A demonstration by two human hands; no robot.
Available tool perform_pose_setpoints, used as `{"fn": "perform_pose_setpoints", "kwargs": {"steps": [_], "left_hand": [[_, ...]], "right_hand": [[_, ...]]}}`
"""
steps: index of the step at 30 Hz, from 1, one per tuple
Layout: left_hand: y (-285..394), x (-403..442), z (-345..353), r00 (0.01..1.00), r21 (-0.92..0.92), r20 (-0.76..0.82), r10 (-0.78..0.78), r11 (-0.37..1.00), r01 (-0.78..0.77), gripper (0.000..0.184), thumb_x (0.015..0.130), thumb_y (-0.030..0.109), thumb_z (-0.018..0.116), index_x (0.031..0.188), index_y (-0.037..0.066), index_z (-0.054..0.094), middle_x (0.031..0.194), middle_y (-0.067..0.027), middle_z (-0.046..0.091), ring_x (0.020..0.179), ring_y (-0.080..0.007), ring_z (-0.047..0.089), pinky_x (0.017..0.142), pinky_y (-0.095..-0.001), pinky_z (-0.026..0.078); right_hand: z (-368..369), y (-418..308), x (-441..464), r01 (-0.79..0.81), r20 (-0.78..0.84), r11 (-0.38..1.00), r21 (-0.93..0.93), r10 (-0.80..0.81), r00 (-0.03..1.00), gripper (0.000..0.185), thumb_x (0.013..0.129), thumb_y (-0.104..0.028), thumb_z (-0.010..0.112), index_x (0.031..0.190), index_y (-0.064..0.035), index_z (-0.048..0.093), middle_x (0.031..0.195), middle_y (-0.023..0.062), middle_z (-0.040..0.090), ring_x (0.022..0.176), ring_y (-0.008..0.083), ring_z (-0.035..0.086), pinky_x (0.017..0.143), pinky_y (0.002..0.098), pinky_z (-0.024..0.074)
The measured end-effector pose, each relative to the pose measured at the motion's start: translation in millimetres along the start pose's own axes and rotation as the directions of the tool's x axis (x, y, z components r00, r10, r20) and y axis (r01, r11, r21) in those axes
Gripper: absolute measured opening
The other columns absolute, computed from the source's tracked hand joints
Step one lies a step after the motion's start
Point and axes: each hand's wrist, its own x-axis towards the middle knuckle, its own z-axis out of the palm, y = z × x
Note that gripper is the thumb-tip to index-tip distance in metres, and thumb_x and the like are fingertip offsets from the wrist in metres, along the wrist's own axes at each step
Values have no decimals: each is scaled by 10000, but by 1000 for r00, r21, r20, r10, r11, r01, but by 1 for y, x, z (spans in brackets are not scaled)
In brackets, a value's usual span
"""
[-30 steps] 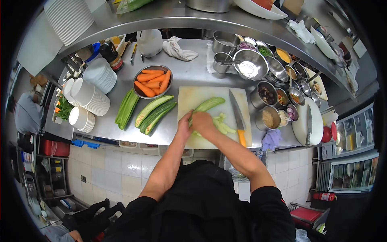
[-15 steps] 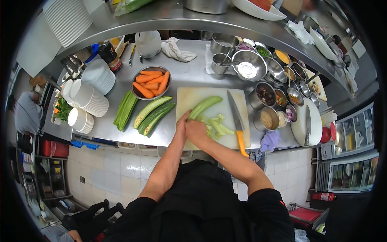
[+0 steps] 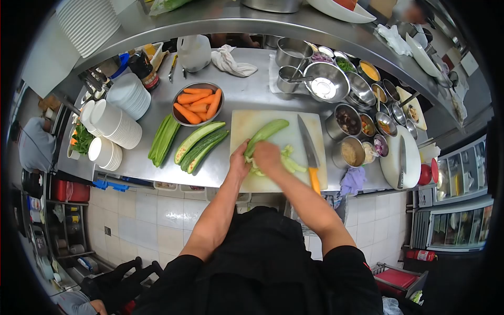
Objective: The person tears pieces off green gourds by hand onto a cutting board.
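My left hand (image 3: pixel 240 159) is closed around the near end of a pale green cucumber half (image 3: pixel 270 133), which lies slanted on the cutting board (image 3: pixel 247 120). Over that same end hovers my right hand (image 3: pixel 267 158), its fingers curled; anything inside them is hidden. Pale green strips of cucumber pulp (image 3: pixel 290 163) lie beside and beneath my right hand. To the right on the board rests a knife (image 3: pixel 310 149) with an orange handle. Left of the board are cucumber halves (image 3: pixel 202 149) with seeds showing, and a stack of green cucumber pieces (image 3: pixel 164 143).
A metal bowl of carrots (image 3: pixel 198 105) stands behind the cucumbers. Paper cups (image 3: pixel 118 126) are stacked at left. Metal pots and bowls (image 3: pixel 344 121) crowd the right side, near a purple cloth (image 3: pixel 353 181). An overhead shelf (image 3: pixel 226 26) spans the back. Another person (image 3: pixel 37 144) is at far left.
My right hand has moved forward and slightly right, away from my left hand and along the cucumber. My left hand stays at the near end. The knife remains on the board.
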Motion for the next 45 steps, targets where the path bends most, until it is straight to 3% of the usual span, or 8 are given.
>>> {"fn": "perform_pose_setpoints", "kwargs": {"steps": [3,7,15,21,27,30,42,45], "left_hand": [[0,-2,2,1000,62,-23,5,998,-3,340,898,147,480,1188,-29,501,1165,-132,548,1038,-225,539,910,-346,428],[-3,-1,1,1000,85,-14,18,996,-17,353,902,171,480,1198,-20,491,1136,-126,559,1010,-225,550,885,-341,444],[2,4,-6,998,116,11,-56,992,55,345,910,165,454,1206,-11,486,1133,-125,557,980,-220,560,788,-318,471],[1,1,1,996,23,-11,-93,995,94,344,921,180,440,1208,-4,482,1133,-116,552,962,-219,558,718,-291,472],[0,4,-4,996,89,-14,-88,992,89,341,926,205,431,1226,50,476,1100,-96,567,832,-188,556,611,-266,453],[-3,10,-11,997,100,37,-72,993,68,355,929,188,423,1227,-2,460,1142,-116,547,981,-215,549,734,-290,473],[-1,8,-10,996,136,1,-88,987,87,337,916,191,449,1197,11,499,1148,-106,552,1039,-216,534,891,-365,444],[4,-7,6,997,95,-22,-74,993,76,327,912,196,470,1183,19,514,1125,-98,559,1027,-209,537,878,-349,451]], "right_hand": [[-11,38,37,-138,147,990,9,135,980,116,742,-121,561,696,-72,656,688,115,642,656,265,649,587,378,516],[34,-12,1,136,139,988,-73,-125,982,110,748,-130,577,719,-65,661,754,130,651,692,242,654,594,385,517],[-24,40,44,-161,229,987,0,157,961,170,693,-210,679,783,-67,677,791,127,662,739,243,656,639,355,519],[-7,-22,-5,157,214,986,-46,-144,966,232,674,-266,715,739,-51,653,748,117,657,712,265,654,607,361,521],[-15,46,45,-116,193,992,-39,122,974,170,739,-225,643,758,-57,666,749,146,650,730,269,654,609,364,521],[-22,13,22,77,313,997,11,-77,946,149,761,-189,602,766,-58,670,778,155,652,731,254,657,614,362,523],[5,44,40,-121,238,993,-12,120,964,146,765,-157,560,779,-45,651,762,140,646,743,274,646,642,403,515],[24,-2,2,45,213,999,16,-48,976,157,757,-157,562,806,-39,651,785,165,640,753,286,643,651,408,512]]}}
